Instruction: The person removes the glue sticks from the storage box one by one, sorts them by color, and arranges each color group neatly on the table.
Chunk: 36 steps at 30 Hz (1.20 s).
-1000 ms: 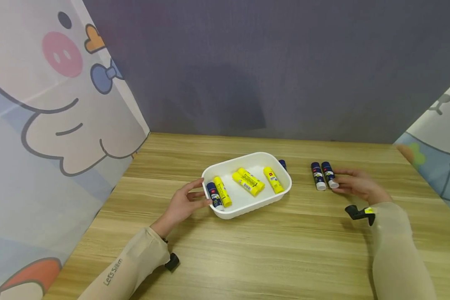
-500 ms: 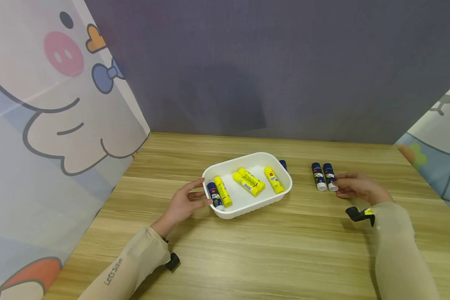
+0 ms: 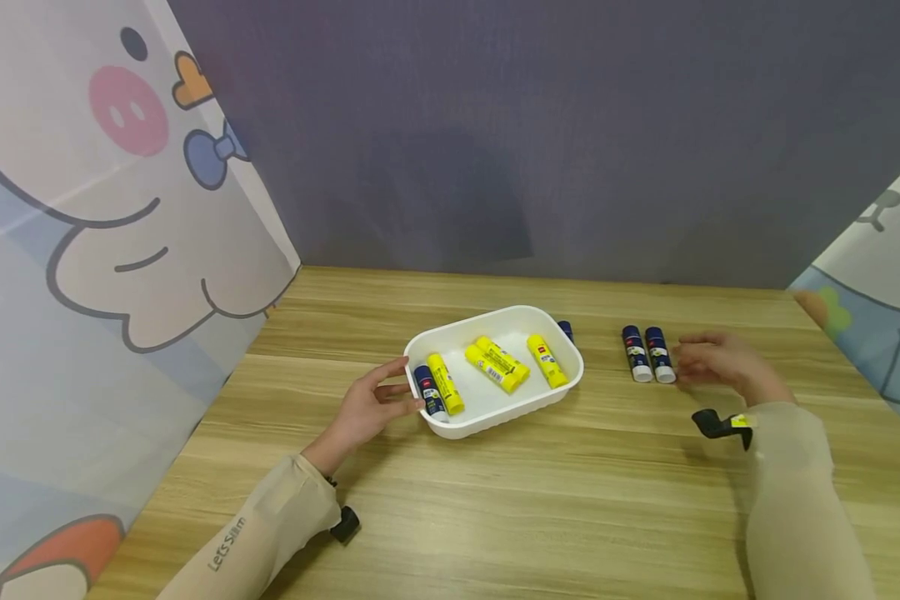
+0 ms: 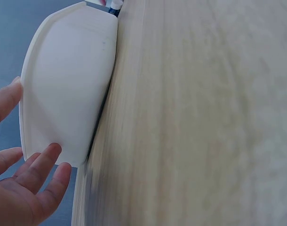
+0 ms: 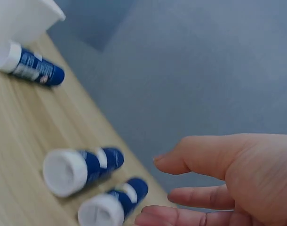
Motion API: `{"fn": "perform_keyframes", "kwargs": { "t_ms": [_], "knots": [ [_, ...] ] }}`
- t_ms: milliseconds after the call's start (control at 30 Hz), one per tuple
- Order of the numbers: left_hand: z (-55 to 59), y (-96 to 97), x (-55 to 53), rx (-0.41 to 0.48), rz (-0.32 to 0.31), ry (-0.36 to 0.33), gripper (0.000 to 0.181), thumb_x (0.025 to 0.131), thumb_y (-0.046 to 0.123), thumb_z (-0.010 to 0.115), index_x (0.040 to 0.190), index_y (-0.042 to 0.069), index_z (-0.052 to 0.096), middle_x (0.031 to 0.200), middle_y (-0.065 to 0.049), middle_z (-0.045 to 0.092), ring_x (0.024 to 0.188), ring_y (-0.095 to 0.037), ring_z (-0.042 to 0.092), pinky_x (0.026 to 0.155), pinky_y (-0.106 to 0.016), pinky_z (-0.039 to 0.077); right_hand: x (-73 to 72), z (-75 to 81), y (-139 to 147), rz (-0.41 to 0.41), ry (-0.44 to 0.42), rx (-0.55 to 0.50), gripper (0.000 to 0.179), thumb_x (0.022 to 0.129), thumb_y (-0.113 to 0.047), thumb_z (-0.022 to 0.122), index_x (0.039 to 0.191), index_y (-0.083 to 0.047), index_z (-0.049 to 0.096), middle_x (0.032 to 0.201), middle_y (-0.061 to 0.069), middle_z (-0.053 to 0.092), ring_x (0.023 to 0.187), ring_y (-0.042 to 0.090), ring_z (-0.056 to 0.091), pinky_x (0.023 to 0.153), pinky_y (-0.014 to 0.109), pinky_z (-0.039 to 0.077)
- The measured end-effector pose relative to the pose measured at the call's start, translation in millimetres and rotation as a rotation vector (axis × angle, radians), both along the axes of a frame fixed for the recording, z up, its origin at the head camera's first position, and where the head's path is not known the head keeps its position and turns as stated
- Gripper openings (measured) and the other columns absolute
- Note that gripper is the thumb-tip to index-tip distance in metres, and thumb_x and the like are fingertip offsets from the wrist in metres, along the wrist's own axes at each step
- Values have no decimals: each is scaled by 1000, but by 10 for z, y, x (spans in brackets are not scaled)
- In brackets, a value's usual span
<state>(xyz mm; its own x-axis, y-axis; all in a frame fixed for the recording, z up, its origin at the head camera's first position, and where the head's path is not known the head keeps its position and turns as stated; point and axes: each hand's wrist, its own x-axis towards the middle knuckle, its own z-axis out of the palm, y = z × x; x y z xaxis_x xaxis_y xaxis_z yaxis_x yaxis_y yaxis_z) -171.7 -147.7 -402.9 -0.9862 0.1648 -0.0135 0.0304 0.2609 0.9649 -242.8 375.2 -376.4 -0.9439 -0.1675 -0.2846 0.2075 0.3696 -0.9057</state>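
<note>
My left hand [image 3: 367,408] touches the left end of a white plastic tray [image 3: 495,412], fingers spread along its outside. In the left wrist view its fingers [image 4: 40,169] look relaxed against the tray wall. Inside lie a blue glue stick [image 3: 431,393] at the left end and several yellow glue sticks [image 3: 546,360]. My right hand [image 3: 723,362] hovers just right of two blue glue sticks with white ends, the nearer one [image 3: 660,357] and its neighbour [image 3: 636,354], lying side by side. In the right wrist view the thumb and fingers are parted, holding nothing.
Another blue glue stick [image 5: 30,66] lies on the wooden table [image 3: 540,508] behind the tray's right end, mostly hidden in the head view. A dark grey panel [image 3: 540,150] stands along the table's back edge. Cartoon-printed panels [image 3: 157,275] flank both sides.
My right hand was at the right-hand blue glue stick, which shifted slightly, and has now drawn back from it to the right. The left hand and tray stay in place.
</note>
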Motion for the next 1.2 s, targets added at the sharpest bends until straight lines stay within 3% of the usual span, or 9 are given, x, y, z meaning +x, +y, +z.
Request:
{"fn": "perform_keyframes", "kwargs": {
  "t_ms": [167,267,400,733,1000,1200],
  "knots": [
    [-1,1,6,3,0,-3,72,85,2,78,148,-1,44,142,-24,49,120,-39,59,94,-43,54,21,153,-153,-4,47,79,69,102,-16,56,146,22,18,98,4,66,83,9,68,78,32,60],
    [-3,2,5,-8,3,1,72,85,3,78,148,-1,44,142,-23,50,119,-39,60,94,-44,54,28,224,-258,14,72,137,71,102,-20,57,148,19,20,109,20,65,87,12,69,80,34,60],
    [-8,-1,4,-23,1,11,72,85,4,78,147,-1,44,141,-25,50,119,-40,60,94,-44,54,36,307,-416,42,93,183,72,102,-22,59,149,16,21,125,35,54,91,17,68,84,39,59],
    [-11,-7,0,3,-4,2,72,85,2,78,147,-1,44,142,-24,49,120,-40,59,93,-42,55,-4,438,-882,81,158,165,70,98,-17,63,149,14,26,115,26,63,82,22,69,78,41,61],
    [-7,-6,10,3,-3,-6,72,85,3,78,148,0,44,142,-24,49,120,-40,59,94,-43,54,-30,475,-1299,117,211,212,62,97,-13,65,146,11,36,113,30,63,83,27,69,75,42,61],
    [-4,-15,5,5,-7,-4,72,85,3,78,148,-1,43,142,-24,49,120,-40,59,93,-43,54,-35,489,-1578,158,205,222,60,96,-12,66,145,9,39,108,27,63,81,28,70,77,45,60]
  ]
}}
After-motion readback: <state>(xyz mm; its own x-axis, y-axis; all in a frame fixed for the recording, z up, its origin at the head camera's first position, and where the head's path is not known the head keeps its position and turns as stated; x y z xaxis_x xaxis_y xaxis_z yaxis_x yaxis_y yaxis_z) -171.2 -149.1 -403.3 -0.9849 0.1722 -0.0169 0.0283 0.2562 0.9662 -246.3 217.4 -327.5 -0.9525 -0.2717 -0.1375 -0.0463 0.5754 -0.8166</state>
